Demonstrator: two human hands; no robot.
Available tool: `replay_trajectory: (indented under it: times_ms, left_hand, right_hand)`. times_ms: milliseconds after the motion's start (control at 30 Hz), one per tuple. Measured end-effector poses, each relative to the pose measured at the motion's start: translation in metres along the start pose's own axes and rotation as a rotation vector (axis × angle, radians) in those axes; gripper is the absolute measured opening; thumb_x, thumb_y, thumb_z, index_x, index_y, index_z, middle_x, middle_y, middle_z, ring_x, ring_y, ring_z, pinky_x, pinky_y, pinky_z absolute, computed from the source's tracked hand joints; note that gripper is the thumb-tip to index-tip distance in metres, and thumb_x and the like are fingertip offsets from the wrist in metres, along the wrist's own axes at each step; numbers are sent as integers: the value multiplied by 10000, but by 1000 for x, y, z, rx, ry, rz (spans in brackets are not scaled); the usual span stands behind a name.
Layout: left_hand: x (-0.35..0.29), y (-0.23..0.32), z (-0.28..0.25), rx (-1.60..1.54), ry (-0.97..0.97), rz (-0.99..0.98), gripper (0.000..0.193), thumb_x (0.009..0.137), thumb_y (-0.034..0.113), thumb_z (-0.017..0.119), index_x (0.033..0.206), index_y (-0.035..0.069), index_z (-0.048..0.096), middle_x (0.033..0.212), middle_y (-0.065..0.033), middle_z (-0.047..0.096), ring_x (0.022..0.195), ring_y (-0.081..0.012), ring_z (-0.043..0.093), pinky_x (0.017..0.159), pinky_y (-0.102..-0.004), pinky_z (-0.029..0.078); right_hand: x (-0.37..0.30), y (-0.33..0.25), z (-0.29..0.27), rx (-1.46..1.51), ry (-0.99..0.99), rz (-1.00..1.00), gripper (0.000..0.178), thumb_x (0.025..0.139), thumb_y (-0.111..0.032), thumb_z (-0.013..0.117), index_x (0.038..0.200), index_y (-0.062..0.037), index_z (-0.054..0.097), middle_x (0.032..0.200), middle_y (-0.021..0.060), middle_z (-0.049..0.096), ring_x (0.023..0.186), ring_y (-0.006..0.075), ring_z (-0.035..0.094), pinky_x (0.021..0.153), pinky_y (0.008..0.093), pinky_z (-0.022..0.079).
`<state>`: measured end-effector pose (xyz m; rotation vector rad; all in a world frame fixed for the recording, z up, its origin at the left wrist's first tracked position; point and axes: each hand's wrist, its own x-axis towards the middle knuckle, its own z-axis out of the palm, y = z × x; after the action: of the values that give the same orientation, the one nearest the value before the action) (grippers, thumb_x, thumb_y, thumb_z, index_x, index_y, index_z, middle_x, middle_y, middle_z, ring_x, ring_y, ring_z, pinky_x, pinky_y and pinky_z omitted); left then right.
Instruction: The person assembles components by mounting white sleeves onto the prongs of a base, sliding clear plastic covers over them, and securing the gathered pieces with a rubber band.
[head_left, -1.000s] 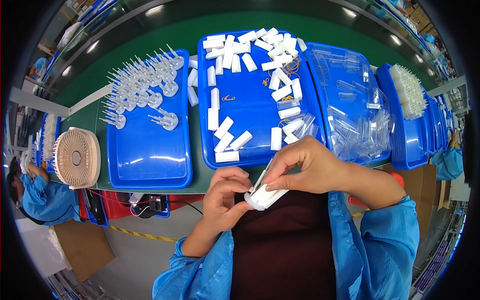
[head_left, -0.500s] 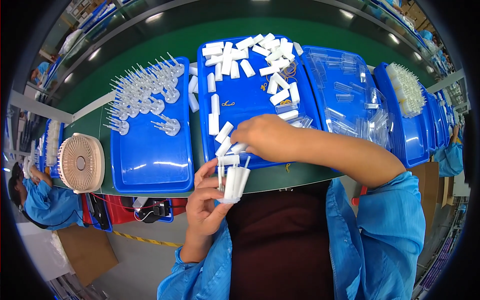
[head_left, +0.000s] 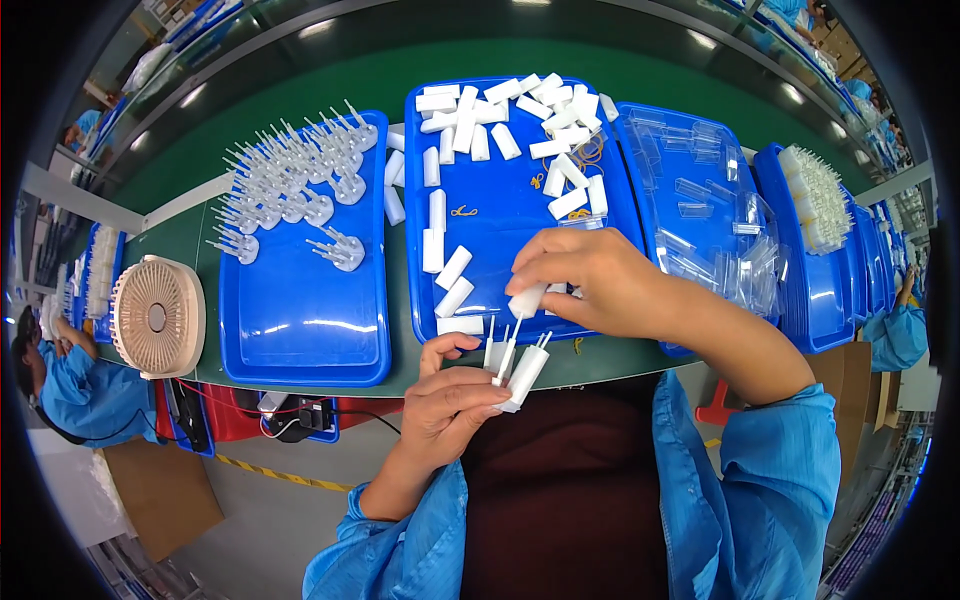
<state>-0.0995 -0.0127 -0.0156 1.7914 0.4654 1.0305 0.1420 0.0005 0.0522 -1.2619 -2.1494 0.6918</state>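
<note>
**A:** so what's in the hands here?

**B:** left hand [head_left: 452, 403] has its fingers curled round a small bunch of white plastic pieces with thin prongs [head_left: 512, 362], prongs pointing up and away from the palm, probably so the open ends stay reachable. It sits just over the near edge of the green table [head_left: 300, 215].

**A:** and the other one?

**B:** right hand [head_left: 600, 283] is over the near end of the middle blue tray [head_left: 500, 215], fingertips pinched on one white cap [head_left: 527, 299] right above those prongs. Looks held that way so cap and prongs line up.

**A:** what's around?

**B:** loose white caps scattered across that middle tray, close to the reaching hand. Left blue tray [head_left: 300, 320] has pronged pieces [head_left: 290, 180] grouped at its far end. Right tray holds clear plastic bits [head_left: 710, 215]. A small round fan [head_left: 157, 316] stands at the far left, facing up.
</note>
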Motion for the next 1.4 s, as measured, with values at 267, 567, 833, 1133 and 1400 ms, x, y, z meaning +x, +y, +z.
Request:
replay_trajectory:
  times_ms: [267, 567, 833, 1133, 1400]
  left_hand:
    - [5, 1, 8, -6, -63, -17, 194, 720, 151, 714, 914, 145, 705, 886, 7, 659, 1010, -262, 465, 827, -365, 339]
    - [9, 4, 13, 8, -118, 54, 189, 714, 140, 711, 901, 170, 713, 897, 28, 652, 977, -249, 456, 812, -353, 341]
    - [11, 7, 13, 13, -177, 102, 173, 715, 126, 712, 887, 138, 699, 918, 1, 644, 984, -257, 457, 842, -365, 355]
    - [2, 1, 14, -181, 40, -28, 275, 678, 202, 769, 862, 65, 617, 965, -96, 619, 997, -295, 511, 861, -401, 388]
    - [-8, 3, -8, -216, 36, 3, 212, 651, 164, 768, 787, 86, 625, 1023, -128, 617, 1134, -370, 438, 938, -489, 313]
  right_hand:
    - [-18, -6, -5, 17, 50, -5, 300, 701, 29, 646, 977, -87, 655, 1008, 93, 627, 859, 231, 635, 686, 296, 529]
    - [-26, -17, -22, 265, -21, 202, 208, 741, -7, 676, 943, -54, 686, 891, 103, 671, 814, 198, 652, 718, 273, 511]
    - [-28, -14, -18, 706, -204, 353, 151, 727, -52, 725, 877, -45, 702, 833, 79, 682, 767, 148, 649, 710, 257, 501]
    - [-27, -30, 4, 640, -178, 298, 154, 707, -68, 747, 857, -57, 711, 829, 81, 687, 764, 142, 653, 690, 247, 502]
    - [-8, -29, 11, 617, -7, 205, 245, 761, -99, 702, 1004, -79, 679, 885, 66, 674, 690, 126, 634, 639, 239, 494]
